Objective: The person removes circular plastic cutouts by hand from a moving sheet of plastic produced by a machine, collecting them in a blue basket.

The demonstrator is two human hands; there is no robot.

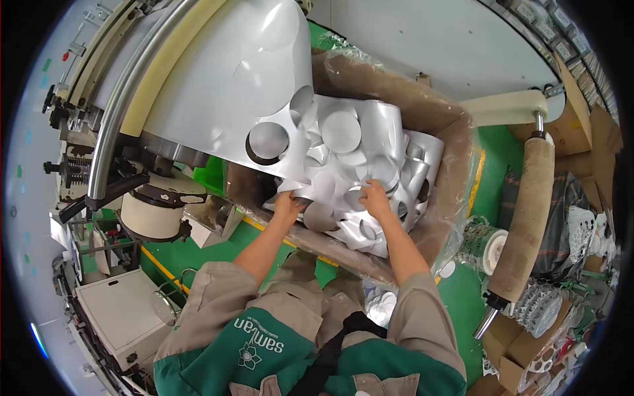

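A glossy silver sheet (218,99) with large round cut-outs comes down from the machine at the upper left. Its crumpled length, a tangle of holed silver sheet (330,179) and loose discs, fills a big cardboard box (447,171) lined with clear plastic. My left hand (288,207) is closed on an edge of the holed sheet at the near left side of the box. To its right, my right hand (374,197) reaches into the heap with bent fingers around part of the holed sheet. Some of both hands' fingertips are hidden by the material.
A metal roller bar (132,92) and a cream machine part (152,214) stand at the left. On the right is a brown padded roller (528,221) on an arm. A white cabinet (122,310) sits lower left. Cartons (512,360) of holed scrap stand lower right.
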